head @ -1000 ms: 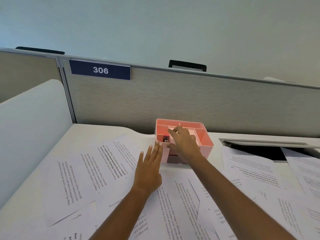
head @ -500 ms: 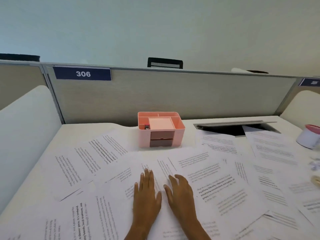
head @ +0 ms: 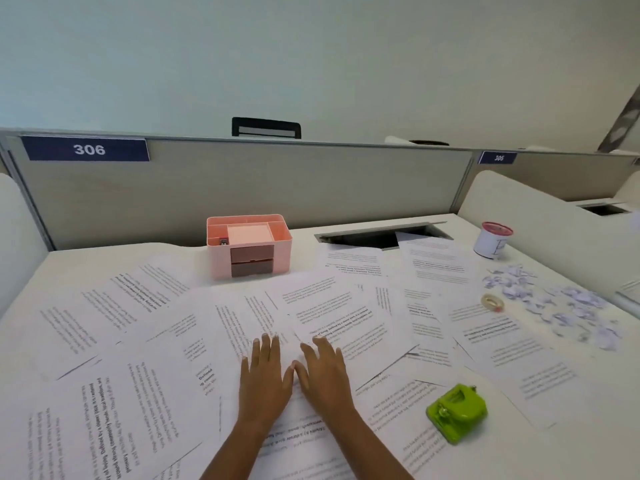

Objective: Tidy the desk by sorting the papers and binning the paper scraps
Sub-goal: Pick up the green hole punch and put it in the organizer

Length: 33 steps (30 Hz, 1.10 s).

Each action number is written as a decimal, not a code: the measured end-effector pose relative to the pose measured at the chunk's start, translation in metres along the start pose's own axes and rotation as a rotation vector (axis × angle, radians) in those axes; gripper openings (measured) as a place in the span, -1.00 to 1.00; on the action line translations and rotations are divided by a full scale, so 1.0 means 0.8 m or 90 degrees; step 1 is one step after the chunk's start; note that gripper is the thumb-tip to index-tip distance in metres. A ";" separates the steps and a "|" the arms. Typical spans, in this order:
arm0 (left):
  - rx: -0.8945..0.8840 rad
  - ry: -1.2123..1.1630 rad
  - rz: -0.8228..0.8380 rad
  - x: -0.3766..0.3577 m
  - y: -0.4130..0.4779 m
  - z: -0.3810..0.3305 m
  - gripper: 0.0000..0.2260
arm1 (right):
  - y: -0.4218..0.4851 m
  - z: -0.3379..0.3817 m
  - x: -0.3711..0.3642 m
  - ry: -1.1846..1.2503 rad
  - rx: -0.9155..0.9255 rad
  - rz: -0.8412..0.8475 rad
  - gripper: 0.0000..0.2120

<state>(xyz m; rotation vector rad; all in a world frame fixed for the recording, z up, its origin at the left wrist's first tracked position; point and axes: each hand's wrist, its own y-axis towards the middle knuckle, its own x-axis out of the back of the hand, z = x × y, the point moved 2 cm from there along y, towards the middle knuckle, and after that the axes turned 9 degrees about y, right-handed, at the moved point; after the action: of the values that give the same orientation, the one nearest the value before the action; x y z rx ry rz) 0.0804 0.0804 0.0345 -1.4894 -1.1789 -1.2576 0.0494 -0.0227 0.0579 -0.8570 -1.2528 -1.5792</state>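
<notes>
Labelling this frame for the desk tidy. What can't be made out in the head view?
Head view only:
- Print on the papers: too small and blurred to read.
- The paper scraps: blurred, cannot be counted.
- The desk slot: dark inside, partly covered by paper.
- Inside of the cup: not visible from this angle.
- Paper beneath the left hand and right hand: covered by them.

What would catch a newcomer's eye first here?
Printed sheets cover the desk, and the left hand and right hand lie flat on them near centre. A pink desk organiser stands at the back; a lime-green hole punch lies front right; paper scraps litter the far right.
</notes>
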 end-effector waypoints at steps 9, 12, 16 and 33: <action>0.007 -0.035 -0.006 -0.011 0.006 -0.092 -0.45 | -0.012 -0.094 0.029 0.029 0.022 0.005 -0.63; -0.002 -0.100 -0.008 -0.020 0.004 -0.141 -0.48 | -0.015 -0.140 0.046 0.067 0.029 0.003 -0.63; -0.053 -0.143 -0.008 -0.036 -0.003 -0.200 -0.51 | -0.019 -0.210 0.053 0.158 0.010 0.109 -0.60; -0.209 -0.151 0.004 -0.036 -0.040 -0.305 -0.53 | -0.053 -0.337 0.095 0.439 -0.130 0.163 -0.72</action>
<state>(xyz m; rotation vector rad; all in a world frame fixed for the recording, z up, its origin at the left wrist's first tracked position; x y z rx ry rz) -0.0019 -0.1533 0.0426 -1.9245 -1.1537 -1.3450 -0.0109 -0.2990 0.0483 -0.4936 -0.4803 -1.6069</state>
